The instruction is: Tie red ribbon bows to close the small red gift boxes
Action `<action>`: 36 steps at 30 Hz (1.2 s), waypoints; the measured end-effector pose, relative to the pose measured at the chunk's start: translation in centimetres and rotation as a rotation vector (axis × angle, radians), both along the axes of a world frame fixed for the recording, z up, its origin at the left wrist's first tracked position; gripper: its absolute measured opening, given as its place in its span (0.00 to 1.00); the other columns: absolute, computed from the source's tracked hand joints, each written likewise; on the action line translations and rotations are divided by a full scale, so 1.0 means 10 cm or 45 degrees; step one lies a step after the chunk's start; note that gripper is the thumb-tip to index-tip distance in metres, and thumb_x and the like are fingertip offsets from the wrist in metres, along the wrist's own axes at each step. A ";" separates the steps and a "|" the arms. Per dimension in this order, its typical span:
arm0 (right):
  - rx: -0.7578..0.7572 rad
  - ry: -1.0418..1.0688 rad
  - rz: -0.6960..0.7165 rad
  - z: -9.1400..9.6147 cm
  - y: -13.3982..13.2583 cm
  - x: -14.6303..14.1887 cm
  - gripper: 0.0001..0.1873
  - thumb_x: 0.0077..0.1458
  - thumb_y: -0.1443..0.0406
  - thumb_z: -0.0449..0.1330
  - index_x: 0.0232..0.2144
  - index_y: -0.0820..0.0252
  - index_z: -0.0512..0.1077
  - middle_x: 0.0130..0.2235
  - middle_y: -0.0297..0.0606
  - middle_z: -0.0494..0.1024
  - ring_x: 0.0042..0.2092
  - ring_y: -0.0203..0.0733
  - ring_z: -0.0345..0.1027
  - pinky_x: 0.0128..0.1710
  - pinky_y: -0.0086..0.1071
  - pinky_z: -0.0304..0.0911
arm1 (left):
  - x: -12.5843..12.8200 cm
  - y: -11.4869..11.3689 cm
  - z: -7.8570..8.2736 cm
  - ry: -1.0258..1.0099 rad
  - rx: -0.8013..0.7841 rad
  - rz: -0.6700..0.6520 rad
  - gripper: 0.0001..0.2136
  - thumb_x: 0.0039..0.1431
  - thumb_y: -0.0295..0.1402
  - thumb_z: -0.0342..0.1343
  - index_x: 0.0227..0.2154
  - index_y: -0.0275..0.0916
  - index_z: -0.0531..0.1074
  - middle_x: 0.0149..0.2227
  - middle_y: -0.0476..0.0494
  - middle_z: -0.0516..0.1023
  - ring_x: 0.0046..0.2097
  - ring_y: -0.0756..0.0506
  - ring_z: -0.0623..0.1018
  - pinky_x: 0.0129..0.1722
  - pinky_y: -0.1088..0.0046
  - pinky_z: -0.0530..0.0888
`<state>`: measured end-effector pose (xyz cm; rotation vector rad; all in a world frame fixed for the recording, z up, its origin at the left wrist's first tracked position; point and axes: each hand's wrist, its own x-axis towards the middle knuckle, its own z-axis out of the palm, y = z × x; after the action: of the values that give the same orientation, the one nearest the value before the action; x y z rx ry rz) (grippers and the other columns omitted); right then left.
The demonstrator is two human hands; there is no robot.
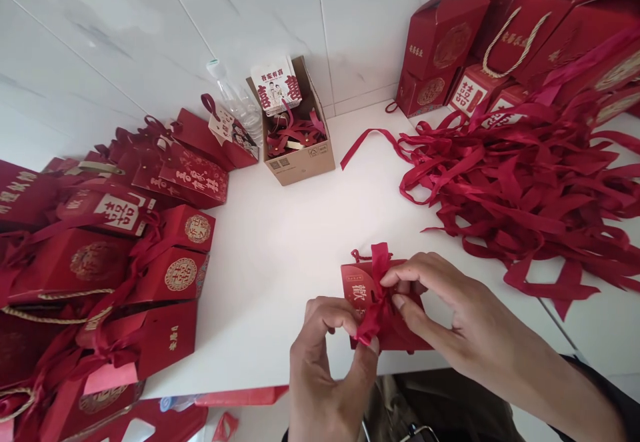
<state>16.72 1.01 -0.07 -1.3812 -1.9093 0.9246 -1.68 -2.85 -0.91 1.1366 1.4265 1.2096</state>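
A small red gift box with gold lettering lies near the front edge of the white table. Across it runs a shiny red ribbon gathered into a bow. My left hand pinches a loop of the bow on the box's near left side, thumb and forefinger closed on it. On the right, my right hand grips the ribbon by the knot between thumb and fingers. Part of the bow and the box's right side are hidden behind that hand. A thin red cord sticks out at the box's far edge.
A big heap of loose red ribbons spreads over the right side. At the back stand a cardboard box with cards and ribbon pieces and a clear plastic bottle. Many red gift boxes crowd the left; more red boxes stand back right.
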 end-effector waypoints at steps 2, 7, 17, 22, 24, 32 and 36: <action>0.002 0.001 -0.037 -0.03 0.00 0.00 0.09 0.67 0.68 0.54 0.45 0.48 0.69 0.41 0.35 0.78 0.41 0.43 0.75 0.39 0.36 0.73 | 0.01 0.00 0.02 0.219 0.077 -0.007 0.06 0.56 0.25 0.61 0.30 0.44 0.73 0.34 0.48 0.74 0.39 0.43 0.72 0.41 0.66 0.68; 0.010 0.003 -0.128 -0.06 0.01 -0.02 0.13 0.67 0.65 0.56 0.52 0.47 0.67 0.39 0.33 0.77 0.39 0.42 0.74 0.36 0.34 0.72 | -0.02 -0.03 0.04 0.307 0.139 -0.075 0.05 0.56 0.29 0.62 0.35 0.46 0.77 0.35 0.47 0.72 0.40 0.42 0.71 0.40 0.65 0.67; 0.095 -0.105 -0.151 -0.06 0.09 -0.09 0.18 0.68 0.66 0.55 0.58 0.51 0.65 0.38 0.34 0.77 0.38 0.42 0.75 0.35 0.34 0.73 | -0.08 -0.05 -0.04 0.132 0.097 -0.207 0.05 0.63 0.38 0.61 0.35 0.45 0.74 0.36 0.45 0.75 0.40 0.42 0.73 0.40 0.64 0.67; 0.030 -0.035 -0.183 -0.04 0.08 -0.07 0.16 0.70 0.60 0.55 0.57 0.51 0.68 0.38 0.36 0.79 0.38 0.42 0.76 0.33 0.33 0.72 | -0.03 -0.06 -0.05 0.115 0.116 -0.179 0.05 0.64 0.40 0.62 0.34 0.46 0.78 0.35 0.45 0.75 0.39 0.42 0.73 0.40 0.65 0.67; -0.051 0.009 -0.230 -0.01 0.12 -0.06 0.17 0.71 0.55 0.55 0.57 0.51 0.70 0.37 0.35 0.79 0.35 0.42 0.76 0.29 0.32 0.71 | -0.02 -0.06 -0.06 0.110 0.115 -0.177 0.07 0.64 0.37 0.62 0.31 0.45 0.77 0.34 0.44 0.75 0.38 0.42 0.73 0.39 0.66 0.67; -0.086 0.017 -0.150 0.09 0.36 -0.11 0.09 0.67 0.56 0.59 0.37 0.51 0.76 0.38 0.34 0.81 0.39 0.43 0.75 0.38 0.35 0.69 | -0.02 -0.10 -0.09 0.108 0.091 -0.213 0.02 0.65 0.34 0.60 0.36 0.45 0.78 0.38 0.44 0.74 0.42 0.42 0.73 0.42 0.65 0.68; -0.179 0.102 -0.186 0.05 0.37 -0.14 0.13 0.71 0.54 0.54 0.38 0.53 0.71 0.33 0.33 0.79 0.32 0.40 0.71 0.32 0.33 0.66 | 0.00 -0.11 -0.08 0.103 0.052 -0.201 0.05 0.67 0.36 0.59 0.35 0.45 0.76 0.38 0.44 0.73 0.42 0.42 0.73 0.41 0.65 0.67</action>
<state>15.33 4.69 0.46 -1.5190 -1.6876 1.0420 -1.72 -3.93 -1.76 1.3138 1.3492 1.0972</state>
